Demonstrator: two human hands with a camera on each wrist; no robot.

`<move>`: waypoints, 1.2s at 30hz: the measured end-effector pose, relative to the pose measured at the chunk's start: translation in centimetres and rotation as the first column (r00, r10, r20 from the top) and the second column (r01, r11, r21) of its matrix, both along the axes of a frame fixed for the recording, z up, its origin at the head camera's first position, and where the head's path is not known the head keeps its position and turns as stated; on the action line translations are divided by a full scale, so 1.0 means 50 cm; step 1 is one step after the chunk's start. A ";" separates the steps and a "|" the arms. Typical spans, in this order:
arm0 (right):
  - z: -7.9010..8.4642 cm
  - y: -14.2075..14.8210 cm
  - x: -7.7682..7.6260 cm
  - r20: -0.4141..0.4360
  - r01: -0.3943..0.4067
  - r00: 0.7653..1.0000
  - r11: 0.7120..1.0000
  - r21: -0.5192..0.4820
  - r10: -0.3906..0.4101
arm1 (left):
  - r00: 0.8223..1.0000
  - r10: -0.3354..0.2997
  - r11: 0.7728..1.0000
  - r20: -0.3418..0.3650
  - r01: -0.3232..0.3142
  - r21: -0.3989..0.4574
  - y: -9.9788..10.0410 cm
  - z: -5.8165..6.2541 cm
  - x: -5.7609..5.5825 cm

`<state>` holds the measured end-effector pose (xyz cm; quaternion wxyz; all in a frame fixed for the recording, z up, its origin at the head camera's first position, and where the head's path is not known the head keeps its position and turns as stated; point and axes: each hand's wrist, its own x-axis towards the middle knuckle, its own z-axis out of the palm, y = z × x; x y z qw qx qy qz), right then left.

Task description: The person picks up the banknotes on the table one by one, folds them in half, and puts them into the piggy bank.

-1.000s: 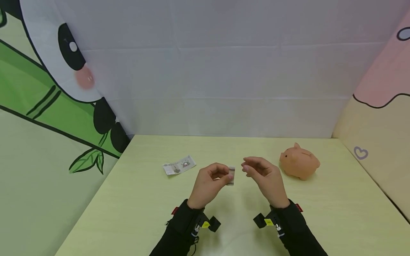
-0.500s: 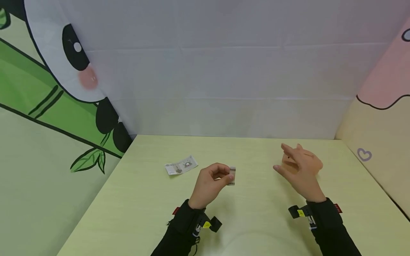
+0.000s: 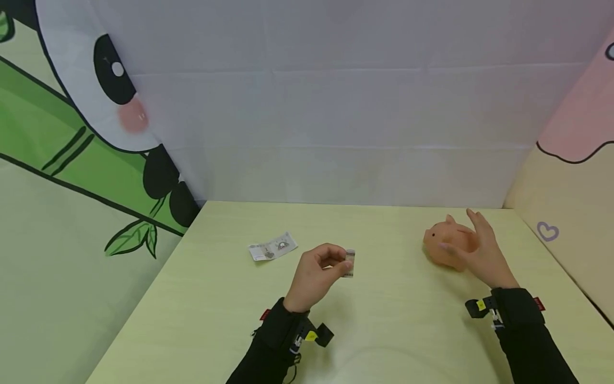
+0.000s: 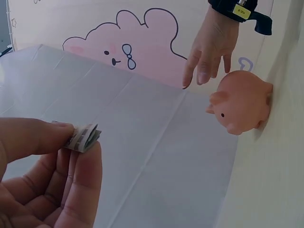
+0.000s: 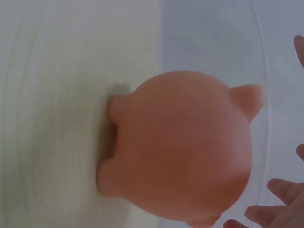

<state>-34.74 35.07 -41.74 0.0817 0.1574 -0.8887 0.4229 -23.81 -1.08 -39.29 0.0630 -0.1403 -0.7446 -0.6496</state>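
My left hand (image 3: 313,277) pinches a small folded banknote (image 3: 350,261) between thumb and fingers above the table. In the left wrist view the layered edges of the folded banknote (image 4: 84,137) stick out past the fingertips. An orange piggy bank (image 3: 443,241) stands on the right side of the table. Beside it my right hand (image 3: 490,261) is spread, holding nothing, and overlaps its right end in the head view. The right wrist view has the piggy bank (image 5: 185,147) large and near, with fingertips (image 5: 285,190) at the right edge.
A second banknote (image 3: 272,248), creased and unfolded, lies on the pale wooden table (image 3: 230,320) to the left. A whitish cloth backdrop (image 3: 336,133) rises behind the table, and a cartoon-printed panel (image 3: 571,213) borders its right side.
My right hand has moved away from the left one, rightward across the piggy bank to its right side, its fingers spreading. The left hand stays nearly still with the folded banknote.
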 end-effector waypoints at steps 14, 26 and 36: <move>-0.049 0.033 -0.058 0.091 0.024 0.995 0.999 0.046 -0.028 | 1.000 -0.011 1.000 -0.005 0.011 0.003 0.005 0.005 -0.001; -0.065 0.034 -0.065 0.127 0.054 0.990 0.998 0.035 -0.058 | 1.000 0.005 1.000 0.023 -0.005 0.001 0.007 0.006 0.000; -0.068 0.026 -0.063 0.113 0.056 0.992 0.998 0.020 -0.058 | 0.999 0.014 1.000 0.034 -0.014 0.006 0.006 0.006 0.003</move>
